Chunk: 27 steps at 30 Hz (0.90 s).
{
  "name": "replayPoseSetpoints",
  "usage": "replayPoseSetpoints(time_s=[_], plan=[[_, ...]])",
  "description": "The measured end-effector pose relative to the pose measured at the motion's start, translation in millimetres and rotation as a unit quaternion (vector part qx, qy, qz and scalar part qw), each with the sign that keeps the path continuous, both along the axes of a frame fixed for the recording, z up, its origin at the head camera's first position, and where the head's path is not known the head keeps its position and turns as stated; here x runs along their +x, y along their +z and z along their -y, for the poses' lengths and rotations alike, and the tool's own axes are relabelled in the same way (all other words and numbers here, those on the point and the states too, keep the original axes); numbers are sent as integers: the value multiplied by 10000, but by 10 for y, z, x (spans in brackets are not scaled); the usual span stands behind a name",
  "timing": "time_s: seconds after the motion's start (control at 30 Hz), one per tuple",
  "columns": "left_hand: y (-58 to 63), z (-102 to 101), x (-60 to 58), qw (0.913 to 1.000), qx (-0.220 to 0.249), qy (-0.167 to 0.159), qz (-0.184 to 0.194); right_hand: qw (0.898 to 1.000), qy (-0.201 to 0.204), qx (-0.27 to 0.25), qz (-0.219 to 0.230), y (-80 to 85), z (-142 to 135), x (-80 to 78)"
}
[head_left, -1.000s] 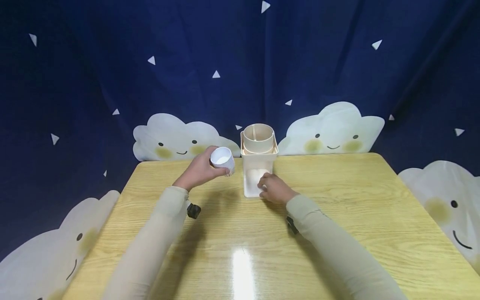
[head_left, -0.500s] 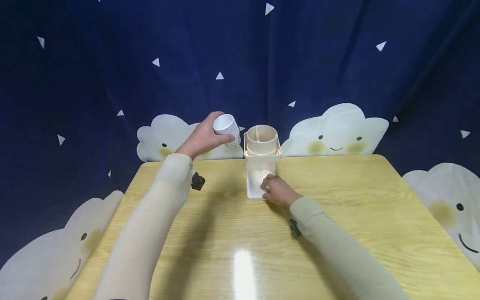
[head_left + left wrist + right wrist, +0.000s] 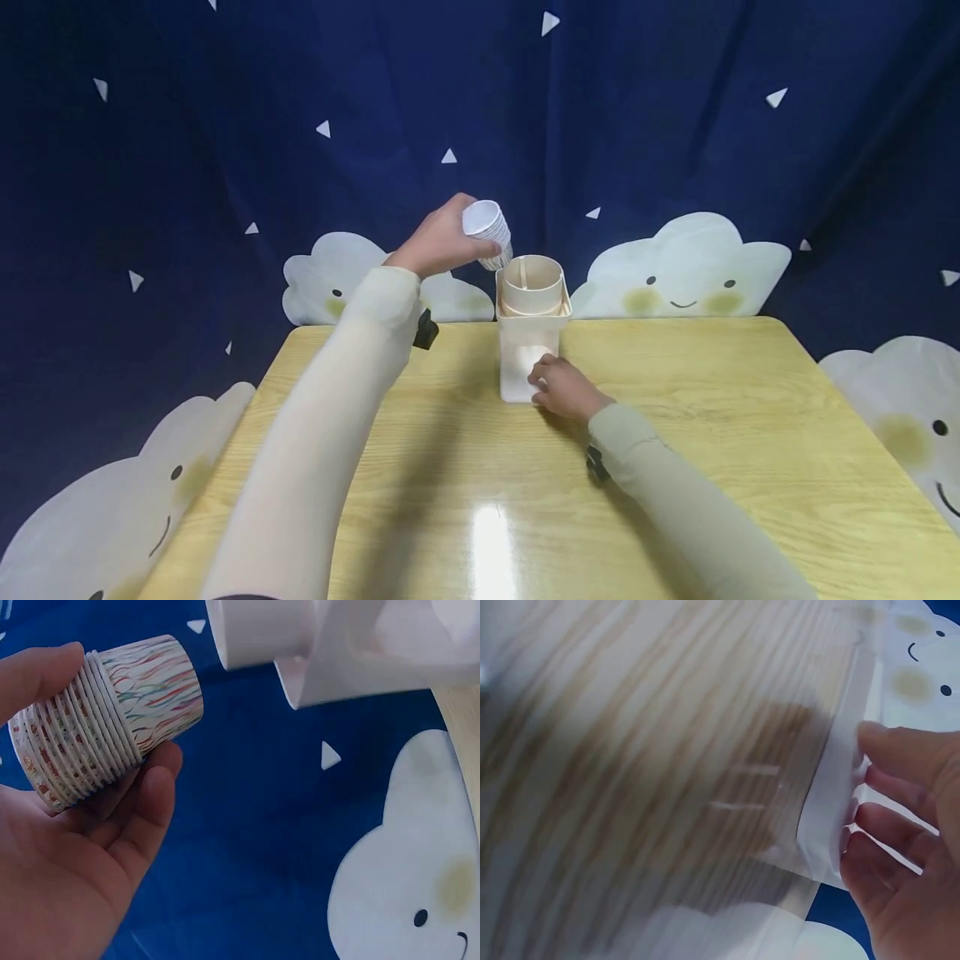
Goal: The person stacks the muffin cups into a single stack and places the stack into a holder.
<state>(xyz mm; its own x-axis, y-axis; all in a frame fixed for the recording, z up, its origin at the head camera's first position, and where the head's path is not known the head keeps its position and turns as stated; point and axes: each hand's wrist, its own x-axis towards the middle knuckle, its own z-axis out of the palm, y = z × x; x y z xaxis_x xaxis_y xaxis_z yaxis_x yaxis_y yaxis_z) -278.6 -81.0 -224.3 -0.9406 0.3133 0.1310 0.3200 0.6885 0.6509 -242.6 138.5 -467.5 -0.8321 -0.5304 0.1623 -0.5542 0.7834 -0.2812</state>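
My left hand (image 3: 437,242) grips a stack of nested paper cups (image 3: 491,237), held tilted just above and left of the tube of a beige cup dispenser (image 3: 535,321). Red, green and blue streaks pattern the outermost cup (image 3: 154,694) in the left wrist view, with several rims stacked behind it. The round tube (image 3: 532,287) stands upright in the dispenser's square top. Low down, my right hand (image 3: 567,388) holds the right edge of the dispenser's base (image 3: 516,379). Its curled fingers and thumb meet the pale base wall (image 3: 832,791) in the right wrist view.
A light wooden table (image 3: 465,467) carries the dispenser near its back edge. Behind hangs a dark blue curtain (image 3: 637,108) with white triangles. Cloud-shaped panels (image 3: 678,267) line the back and sides.
My left hand has lifted the paper cups and brought them rightward, close to the dispenser's top. The right hand stays at the base. The head view has shifted slightly.
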Motion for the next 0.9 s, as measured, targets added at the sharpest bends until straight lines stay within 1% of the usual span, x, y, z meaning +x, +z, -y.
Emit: replayPoseSetpoints(time_s=[0.1,0.2,0.33,0.47,0.63,0.73,0.9], plan=[[-2,-165,-11,9996,-182,-171,-98,10000,-20,-12,45,10,-3,39],[-24,-334,-20,9985,-389,-383,-58,9998,67,163,-34,22,7,78],[-75,-494,-41,9974,-435,-577,35,9992,87,360,-180,34,28,110],[-145,-556,-66,9965,-525,-648,108,9993,-7,324,-192,51,39,116],[-219,-578,-68,9956,-689,-601,198,9995,-5,296,-54,63,40,112],[-236,-601,-57,9952,-746,-610,187,9996,-37,289,-15,64,37,111],[-250,-636,-39,9924,-1081,-561,181,9997,-82,244,-20,64,22,121]])
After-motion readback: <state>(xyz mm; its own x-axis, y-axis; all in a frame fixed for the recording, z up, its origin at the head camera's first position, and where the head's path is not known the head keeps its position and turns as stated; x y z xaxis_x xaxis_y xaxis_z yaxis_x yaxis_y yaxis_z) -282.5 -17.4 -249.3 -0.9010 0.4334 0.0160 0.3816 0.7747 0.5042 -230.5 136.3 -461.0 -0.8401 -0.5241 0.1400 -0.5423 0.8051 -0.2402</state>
